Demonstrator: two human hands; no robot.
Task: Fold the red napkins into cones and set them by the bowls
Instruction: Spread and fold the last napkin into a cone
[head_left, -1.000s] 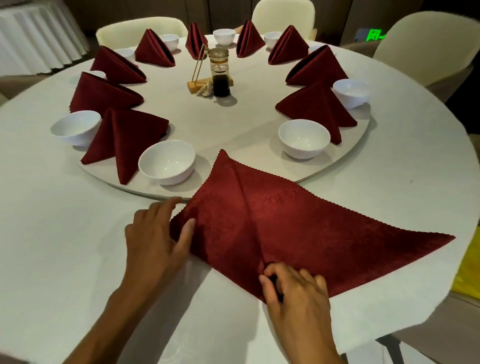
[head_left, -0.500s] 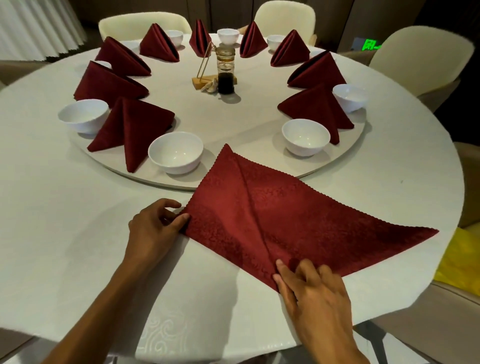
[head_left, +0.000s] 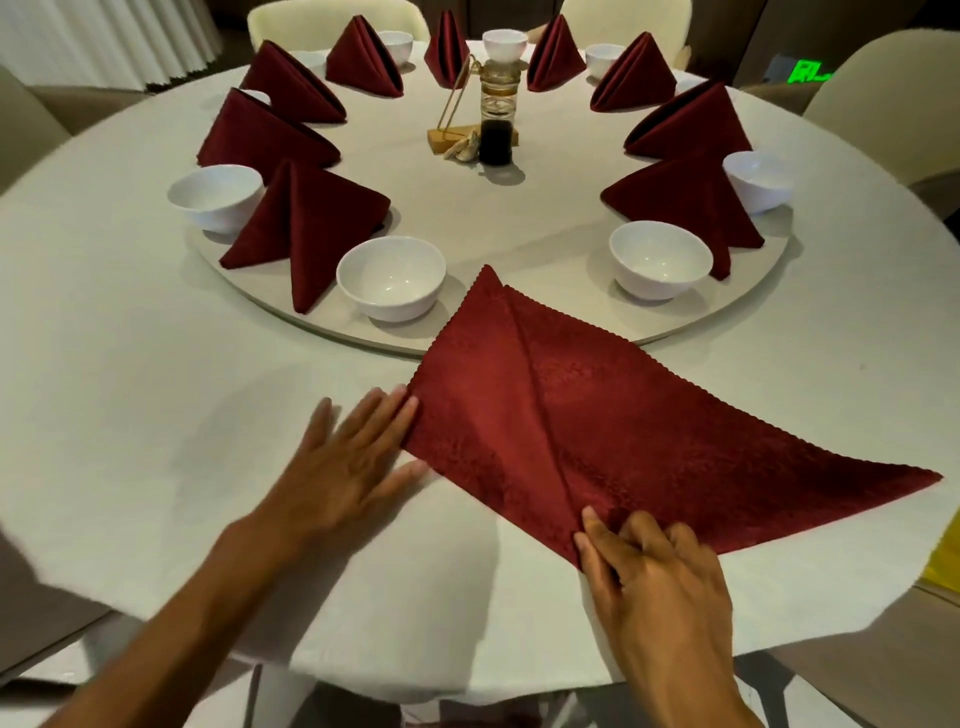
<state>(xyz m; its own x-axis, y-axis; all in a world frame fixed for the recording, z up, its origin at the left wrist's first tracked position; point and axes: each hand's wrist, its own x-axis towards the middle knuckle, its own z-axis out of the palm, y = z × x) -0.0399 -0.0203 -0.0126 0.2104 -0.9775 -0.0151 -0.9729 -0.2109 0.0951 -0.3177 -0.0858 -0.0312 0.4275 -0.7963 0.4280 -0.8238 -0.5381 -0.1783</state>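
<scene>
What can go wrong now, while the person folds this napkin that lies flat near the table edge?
1. The flat napkin has its far tip up on the turntable, close to a bowl; lifting the cloth might nudge that bowl.
2. The left hand, blurred, only touches the napkin's left edge, so the fold could slip.
3. The right hand pinches just one corner; the long right point may sag.

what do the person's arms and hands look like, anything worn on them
Both forearms are bare as far as the frame shows; no sleeves reach into view. The left hand and right hand wear no gloves, and no watch, bracelet or ring is visible.
</scene>
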